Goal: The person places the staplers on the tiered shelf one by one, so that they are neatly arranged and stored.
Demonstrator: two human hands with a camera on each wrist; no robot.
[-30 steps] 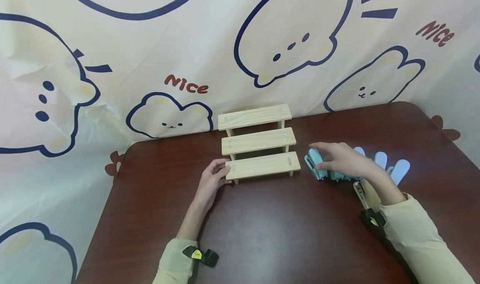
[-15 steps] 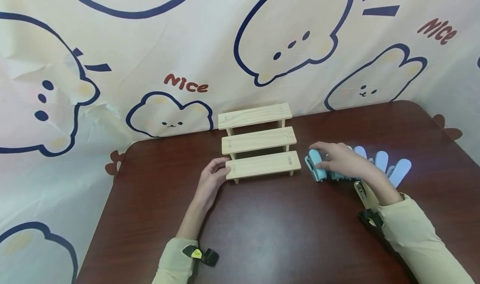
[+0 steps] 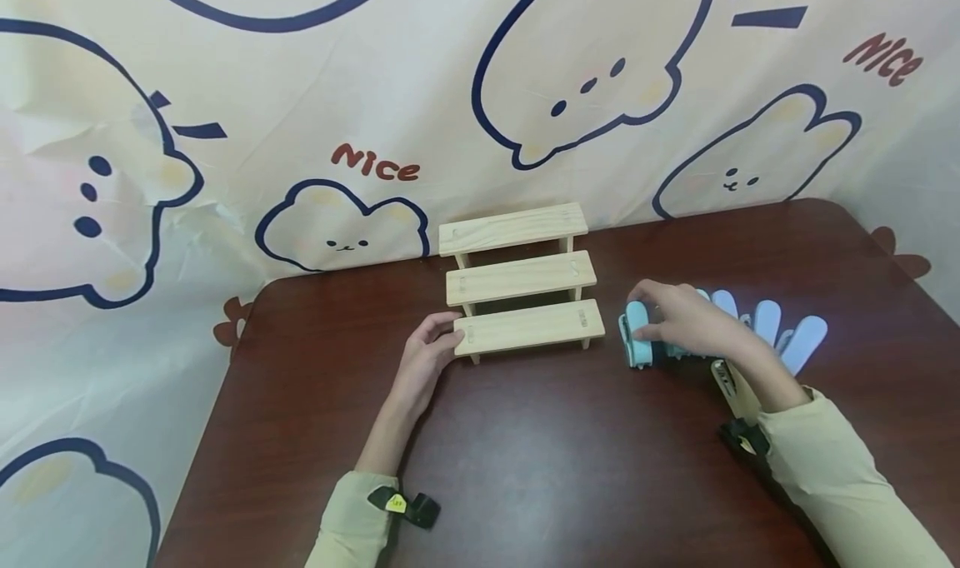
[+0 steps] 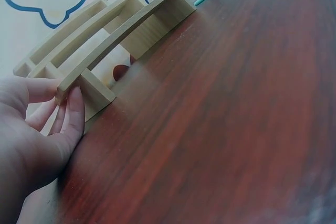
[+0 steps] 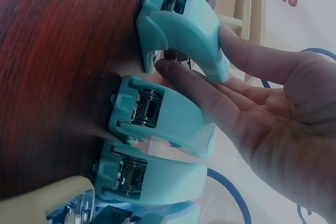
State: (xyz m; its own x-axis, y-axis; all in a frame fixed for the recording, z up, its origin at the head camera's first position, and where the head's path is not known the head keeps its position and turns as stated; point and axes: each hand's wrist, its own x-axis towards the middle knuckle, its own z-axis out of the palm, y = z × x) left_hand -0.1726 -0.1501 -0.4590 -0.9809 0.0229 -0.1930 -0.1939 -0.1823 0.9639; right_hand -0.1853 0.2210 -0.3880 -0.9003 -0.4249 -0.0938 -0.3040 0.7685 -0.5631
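My left hand (image 3: 420, 364) pinches the left end of the lowest step of a three-step wooden display stand (image 3: 528, 328). In the left wrist view, its thumb lies under the board's corner (image 4: 71, 82) and a finger lies over it. My right hand (image 3: 686, 318) grips the leftmost teal stapler (image 3: 640, 347), to the right of the stand. The right wrist view shows the thumb on this stapler's (image 5: 191, 40) curved handle and a fingertip in its mouth. Close beside it, two more teal staplers (image 5: 168, 114) stand in a row, partly hidden by the hand from above.
Light-blue staplers (image 3: 804, 345) continue the row to the right. A cream stapler (image 3: 735, 389) lies nearer, partly under the right forearm. The dark brown table (image 3: 525, 460) meets a patterned cloth backdrop (image 3: 450, 77) behind the stand.
The gripped stapler has turned slightly, standing straighter in the head view, and shifted a little right with the right fingers. My left hand keeps its hold on the stand. The head view has shifted slightly.
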